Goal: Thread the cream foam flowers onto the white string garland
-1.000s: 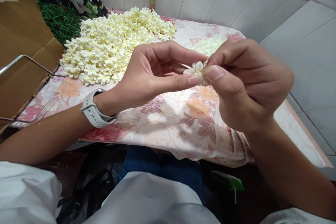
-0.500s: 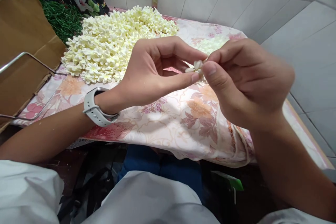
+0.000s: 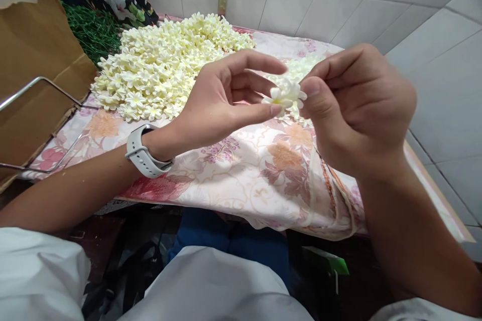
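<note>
White flower (image 3: 286, 96) held between the hands, above cloth-covered desk (image 3: 241, 180); edge pinched by right hand (image 3: 361, 110); touched by thumb of left hand (image 3: 214, 103), index finger apart, grip there not determinable. Judged light, soft, easily creased; best taken at base, petals unpressed

Creamy yellow-white flower (image 3: 288, 96); floral white-pink tablecloth (image 3: 233, 183); pale-grey watchband (image 3: 144, 160).

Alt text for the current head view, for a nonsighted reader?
A right hand, thumb and forefinger pinched, and a more open left hand meet at small white flowers above a floral cloth. A heap of pale blossoms lies back left, beside green strands and brown cardboard.
</note>
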Motion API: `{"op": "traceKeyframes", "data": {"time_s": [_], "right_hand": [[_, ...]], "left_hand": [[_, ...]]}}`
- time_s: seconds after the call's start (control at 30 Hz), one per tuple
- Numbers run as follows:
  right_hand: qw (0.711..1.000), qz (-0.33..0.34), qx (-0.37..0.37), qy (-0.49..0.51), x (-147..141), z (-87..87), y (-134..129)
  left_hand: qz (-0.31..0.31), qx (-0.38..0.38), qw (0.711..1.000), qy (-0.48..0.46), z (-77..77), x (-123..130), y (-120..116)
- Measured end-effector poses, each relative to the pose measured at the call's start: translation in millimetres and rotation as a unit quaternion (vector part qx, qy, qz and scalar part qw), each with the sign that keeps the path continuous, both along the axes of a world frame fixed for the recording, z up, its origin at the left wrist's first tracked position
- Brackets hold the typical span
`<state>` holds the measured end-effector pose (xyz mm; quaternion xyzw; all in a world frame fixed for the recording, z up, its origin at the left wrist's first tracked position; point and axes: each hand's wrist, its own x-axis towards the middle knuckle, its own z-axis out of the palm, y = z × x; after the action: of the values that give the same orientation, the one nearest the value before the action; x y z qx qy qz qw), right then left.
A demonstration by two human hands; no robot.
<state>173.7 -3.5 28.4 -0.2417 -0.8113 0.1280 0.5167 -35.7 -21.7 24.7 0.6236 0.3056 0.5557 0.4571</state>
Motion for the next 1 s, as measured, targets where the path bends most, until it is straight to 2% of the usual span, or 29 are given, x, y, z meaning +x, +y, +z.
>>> {"op": "traceKeyframes", "data": {"time_s": [0.1, 0.17, 0.27, 0.33, 0.43, 0.57, 0.67, 0.73, 0.8, 0.87, 1.0], "right_hand": [[0.994, -0.066, 0.088, -0.025, 0.4, -3.9, 4.4], [0.98, -0.115, 0.156, -0.045, 1.0, -6.6, 8.5], [0.959, -0.145, 0.224, -0.091, 0.1, -10.3, 12.3], [0.961, -0.138, 0.211, -0.112, -1.7, -12.4, 11.8], [0.98, -0.102, 0.155, -0.076, -4.2, -14.5, 8.8], [0.996, -0.046, 0.068, -0.019, -5.9, -14.5, 5.9], [1.0, 0.015, 0.011, 0.007, -7.2, -13.1, 7.8], [0.998, 0.028, -0.018, 0.044, -6.8, -11.6, 12.6], [0.996, 0.004, -0.022, 0.086, -3.1, -9.2, 19.6], [0.993, -0.061, -0.002, 0.1, 4.9, -5.8, 27.3], [0.974, -0.226, 0.016, -0.013, 23.3, -0.3, 38.3]], "left_hand": [[0.033, 0.029, 0.999, -0.028, -0.5, 1.1, 3.0], [0.054, 0.05, 0.997, -0.005, -0.8, 2.4, 1.8], [0.061, 0.039, 0.996, 0.045, -2.4, 3.9, -2.7], [0.039, 0.015, 0.997, 0.061, -4.2, 4.0, -5.0], [0.011, -0.007, 0.999, 0.053, -7.2, 3.6, -4.9], [0.011, 0.002, 1.0, 0.004, -9.9, 4.2, -1.9], [0.009, 0.006, 1.0, -0.019, -10.1, 4.6, -0.7], [0.017, -0.003, 1.0, -0.017, -9.6, 4.1, 0.1], [0.029, -0.014, 0.999, -0.011, -9.4, 3.1, 1.6], [0.036, -0.025, 0.999, -0.015, -10.1, 2.2, 4.0], [0.035, -0.041, 0.998, -0.027, -13.3, 1.5, 9.0]]}}
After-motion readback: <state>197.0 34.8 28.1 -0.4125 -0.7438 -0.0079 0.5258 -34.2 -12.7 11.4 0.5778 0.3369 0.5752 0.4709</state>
